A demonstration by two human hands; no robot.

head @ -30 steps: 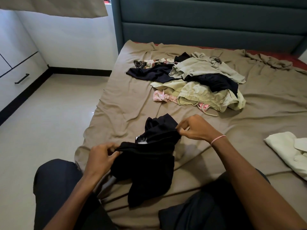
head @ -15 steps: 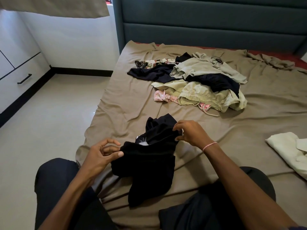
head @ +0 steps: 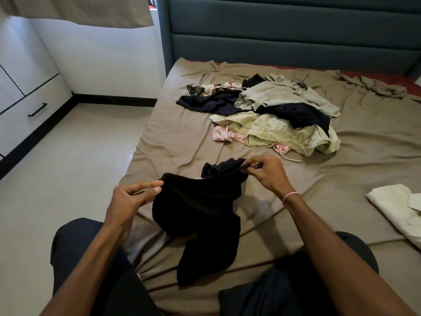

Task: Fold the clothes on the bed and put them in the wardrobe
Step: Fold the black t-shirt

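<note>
A pale, glossy floor point(head: 75, 156) fills the 9 o'clock side of the bedroom, with a patch of glare point(head: 130, 154) shining on it towards the centre. At 10 o'clock a black skirting board point(head: 114, 102) runs along the foot of a plain white wall point(head: 102, 65), then turns and follows the floor's edge down towards 8 o'clock. A beige curtain point(head: 91, 10) hangs at 11 o'clock in front of the wall, its hem well above the floor. Just right of it, near 12 o'clock, a narrow red-and-white sliver point(head: 153, 2) shows, too small to identify.
</note>
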